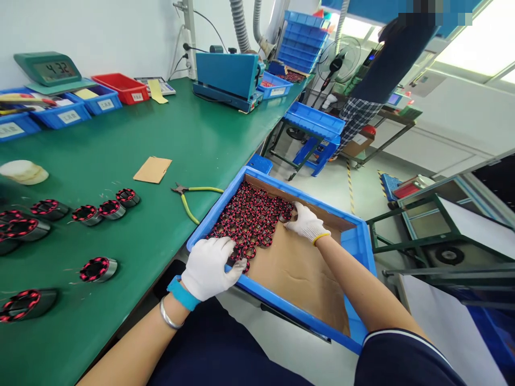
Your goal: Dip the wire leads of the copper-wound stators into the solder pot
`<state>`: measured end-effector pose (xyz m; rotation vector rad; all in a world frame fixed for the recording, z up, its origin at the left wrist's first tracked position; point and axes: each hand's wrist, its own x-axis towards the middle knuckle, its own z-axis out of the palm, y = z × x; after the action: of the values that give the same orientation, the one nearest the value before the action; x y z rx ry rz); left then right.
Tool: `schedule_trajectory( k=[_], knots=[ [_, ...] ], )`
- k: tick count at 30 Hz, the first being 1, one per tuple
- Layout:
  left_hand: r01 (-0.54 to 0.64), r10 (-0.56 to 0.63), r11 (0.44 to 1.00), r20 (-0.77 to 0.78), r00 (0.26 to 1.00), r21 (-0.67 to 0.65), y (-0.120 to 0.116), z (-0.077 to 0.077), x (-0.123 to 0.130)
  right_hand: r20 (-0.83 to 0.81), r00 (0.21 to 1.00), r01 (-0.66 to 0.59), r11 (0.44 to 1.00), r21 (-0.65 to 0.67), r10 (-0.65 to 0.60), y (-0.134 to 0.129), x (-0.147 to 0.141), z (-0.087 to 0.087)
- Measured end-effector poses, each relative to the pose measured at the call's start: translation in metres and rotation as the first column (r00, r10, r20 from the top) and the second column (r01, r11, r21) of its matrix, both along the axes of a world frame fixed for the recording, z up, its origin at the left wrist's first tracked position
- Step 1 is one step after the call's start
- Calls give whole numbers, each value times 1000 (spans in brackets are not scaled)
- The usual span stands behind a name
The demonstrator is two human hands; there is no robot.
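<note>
A blue tray (368,252) lined with brown cardboard (298,279) holds several closely packed motor stators (253,214), ring-shaped with red and black ends. My left hand (209,268), in a white glove, reaches over the tray's near left corner. Its thumb and fingers close around a stator at the front of the pack, partly hidden by the glove. At the pack's far right edge, my gloved right hand (308,222) grips another stator (286,212) between thumb and fingers. Both held stators sit among or against their neighbours.
On the green bench (161,134) stand several loose stators (98,269), with green-handled cutters (189,198) beside the tray and a cardboard piece (153,169). Behind are a blue machine (227,78) and a red bin (120,88). A person (386,64) stands farther back, past a blue-topped stand (316,120).
</note>
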<state>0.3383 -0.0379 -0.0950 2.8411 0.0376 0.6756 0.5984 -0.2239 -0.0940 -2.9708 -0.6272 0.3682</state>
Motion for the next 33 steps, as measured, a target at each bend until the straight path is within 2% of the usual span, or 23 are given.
schedule_trajectory(
  k=[11,13,17,20,22,24,27,29,33],
  knots=[
    [8,-8,1000,4,1000,0,3,-1,-1,-7,1000,26,994,111,-26,5,-11,-4],
    [6,-6,1000,11,1000,-5,3,0,0,7,1000,30,997,68,-30,11,-10,-3],
    [4,-4,1000,30,1000,4,4,1,0,-5,1000,-24,995,-97,23,26,3,2],
    [9,-9,1000,32,999,12,9,1,-2,-12,999,-42,990,-137,41,22,3,12],
    [19,-20,1000,43,999,13,12,2,-4,-11,999,-31,992,-123,30,7,-12,22],
    [30,-30,1000,53,998,3,14,2,-6,-69,997,-46,995,-91,40,-13,-40,32],
    [19,-18,1000,43,999,-24,15,2,-7,-340,926,-175,985,-10,161,-33,-92,43],
    [3,-2,999,30,1000,-44,15,2,-5,-401,891,-243,970,-19,215,-30,-119,43],
    [-9,14,994,48,999,-106,11,2,-5,-305,920,-271,962,-35,248,-1,-139,24]
  ],
)
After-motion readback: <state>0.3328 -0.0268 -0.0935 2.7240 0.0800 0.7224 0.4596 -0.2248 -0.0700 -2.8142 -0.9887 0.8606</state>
